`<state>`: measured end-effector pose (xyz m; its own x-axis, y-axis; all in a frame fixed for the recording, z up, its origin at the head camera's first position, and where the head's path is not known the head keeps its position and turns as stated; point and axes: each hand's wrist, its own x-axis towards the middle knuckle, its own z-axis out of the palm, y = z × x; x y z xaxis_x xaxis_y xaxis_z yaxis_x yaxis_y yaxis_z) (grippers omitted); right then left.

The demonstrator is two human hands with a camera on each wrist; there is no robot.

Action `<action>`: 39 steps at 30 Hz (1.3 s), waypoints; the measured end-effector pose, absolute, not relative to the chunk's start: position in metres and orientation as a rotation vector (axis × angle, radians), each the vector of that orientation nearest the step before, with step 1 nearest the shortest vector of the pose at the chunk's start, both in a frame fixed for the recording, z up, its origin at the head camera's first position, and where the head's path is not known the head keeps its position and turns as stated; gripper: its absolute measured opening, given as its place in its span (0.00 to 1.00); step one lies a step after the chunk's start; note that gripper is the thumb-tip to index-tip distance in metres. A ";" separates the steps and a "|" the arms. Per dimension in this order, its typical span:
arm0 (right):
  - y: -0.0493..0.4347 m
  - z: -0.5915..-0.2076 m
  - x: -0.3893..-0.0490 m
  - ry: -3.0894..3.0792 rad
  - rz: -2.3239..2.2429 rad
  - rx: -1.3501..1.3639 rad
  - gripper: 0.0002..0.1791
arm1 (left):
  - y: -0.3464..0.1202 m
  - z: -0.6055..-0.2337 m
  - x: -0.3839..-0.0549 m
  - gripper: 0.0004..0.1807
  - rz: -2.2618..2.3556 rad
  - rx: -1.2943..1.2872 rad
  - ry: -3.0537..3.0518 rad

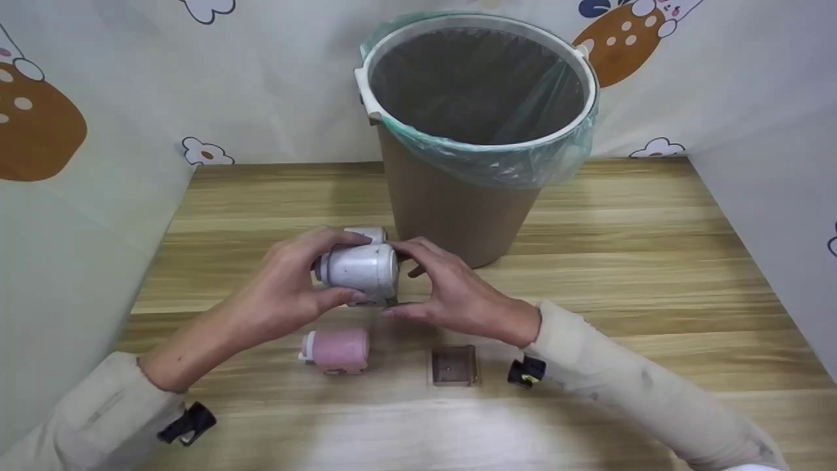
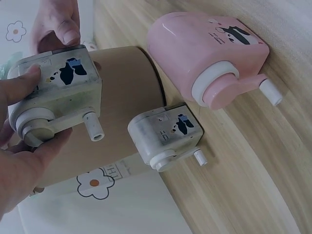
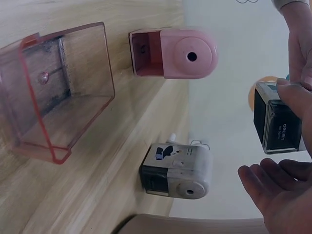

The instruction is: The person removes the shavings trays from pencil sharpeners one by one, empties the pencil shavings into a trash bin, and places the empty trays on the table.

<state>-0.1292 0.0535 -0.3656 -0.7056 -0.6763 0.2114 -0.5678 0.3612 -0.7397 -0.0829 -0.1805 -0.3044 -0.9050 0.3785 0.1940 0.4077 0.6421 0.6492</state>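
Observation:
My left hand [image 1: 288,281] grips a white crank pencil sharpener [image 1: 359,268] above the table, thumb on one side and fingers on the other. A dark drawer [image 3: 282,127] closes the front of that sharpener. My right hand [image 1: 451,288] is at the drawer end, thumb and fingers spread apart, the thumb right at the sharpener's edge. A second white sharpener [image 2: 168,136] stands on the table behind the held one. Closer to me is a pink sharpener [image 1: 340,350] with an open drawer slot. Right of it lies a clear, reddish-brown drawer [image 1: 454,365].
A tall brown bin [image 1: 458,209] with a pale rim and green plastic liner stands at the back of the wooden table [image 1: 621,261]. Patterned white sheeting [image 1: 274,85] surrounds the table at the back and sides.

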 end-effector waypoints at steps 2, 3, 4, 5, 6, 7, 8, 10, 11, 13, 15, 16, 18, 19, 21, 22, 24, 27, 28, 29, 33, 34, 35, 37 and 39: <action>0.052 -0.365 -0.129 2.482 -1.275 -1.138 0.42 | -0.180 -0.305 -0.083 0.30 -1.102 -0.699 -2.793; 0.051 -0.365 -0.128 2.480 -1.280 -1.135 0.42 | -0.180 -0.305 -0.083 0.30 -1.093 -0.710 -2.784; 0.050 -0.366 -0.128 2.482 -1.279 -1.131 0.42 | -0.181 -0.304 -0.083 0.30 -1.088 -0.717 -2.781; 0.050 -0.366 -0.127 2.482 -1.278 -1.123 0.42 | -0.181 -0.304 -0.083 0.30 -1.087 -0.724 -2.777; 0.049 -0.366 -0.127 2.483 -1.276 -1.110 0.41 | -0.181 -0.304 -0.083 0.30 -1.090 -0.729 -2.776; 0.049 -0.366 -0.126 2.484 -1.274 -1.101 0.41 | -0.182 -0.304 -0.083 0.30 -1.096 -0.733 -2.774; 0.049 -0.367 -0.126 2.486 -1.272 -1.094 0.40 | -0.182 -0.304 -0.083 0.30 -1.100 -0.734 -2.772; 0.048 -0.367 -0.126 2.492 -1.271 -1.091 0.38 | -0.183 -0.304 -0.083 0.31 -1.108 -0.740 -2.765; 0.048 -0.367 -0.125 2.494 -1.272 -1.091 0.37 | -0.183 -0.304 -0.083 0.31 -1.109 -0.746 -2.760; 0.048 -0.367 -0.125 2.503 -1.278 -1.099 0.35 | -0.184 -0.304 -0.084 0.31 -1.097 -0.757 -2.755; 0.047 -0.367 -0.125 2.511 -1.282 -1.105 0.34 | -0.184 -0.303 -0.084 0.31 -1.085 -0.765 -2.761; 0.047 -0.367 -0.125 2.515 -1.281 -1.106 0.34 | -0.184 -0.303 -0.084 0.32 -1.082 -0.768 -2.768; 0.047 -0.368 -0.125 2.524 -1.277 -1.104 0.33 | -0.183 -0.302 -0.083 0.32 -1.065 -0.767 -2.787; 0.047 -0.368 -0.125 2.528 -1.274 -1.103 0.33 | -0.183 -0.302 -0.083 0.32 -1.058 -0.767 -2.795; 0.048 -0.368 -0.125 2.536 -1.262 -1.096 0.32 | -0.182 -0.302 -0.083 0.32 -1.041 -0.771 -2.810; 0.048 -0.368 -0.124 2.540 -1.258 -1.092 0.32 | -0.181 -0.301 -0.083 0.32 -1.032 -0.773 -2.815; 0.049 -0.367 -0.124 2.551 -1.242 -1.079 0.32 | -0.181 -0.301 -0.083 0.32 -1.017 -0.775 -2.821; 0.049 -0.367 -0.125 2.563 -1.231 -1.082 0.32 | -0.180 -0.300 -0.083 0.31 -0.996 -0.784 -2.819; 0.050 -0.367 -0.125 2.566 -1.233 -1.085 0.32 | -0.180 -0.300 -0.083 0.31 -0.991 -0.786 -2.814; 0.050 -0.367 -0.125 2.567 -1.237 -1.090 0.32 | -0.180 -0.300 -0.083 0.31 -0.986 -0.786 -2.808; 0.050 -0.368 -0.125 2.554 -1.266 -1.102 0.31 | -0.181 -0.300 -0.083 0.31 -0.988 -0.782 -2.796; 0.050 -0.368 -0.125 2.552 -1.266 -1.101 0.31 | -0.181 -0.301 -0.083 0.31 -0.992 -0.781 -2.799; 0.050 -0.369 -0.125 2.551 -1.267 -1.104 0.32 | -0.181 -0.301 -0.083 0.31 -0.993 -0.781 -2.802; 0.052 -0.369 -0.126 2.548 -1.271 -1.104 0.31 | -0.182 -0.301 -0.083 0.31 -0.986 -0.778 -2.809; 0.054 -0.370 -0.126 2.550 -1.282 -1.097 0.31 | -0.183 -0.301 -0.084 0.31 -1.010 -0.750 -2.819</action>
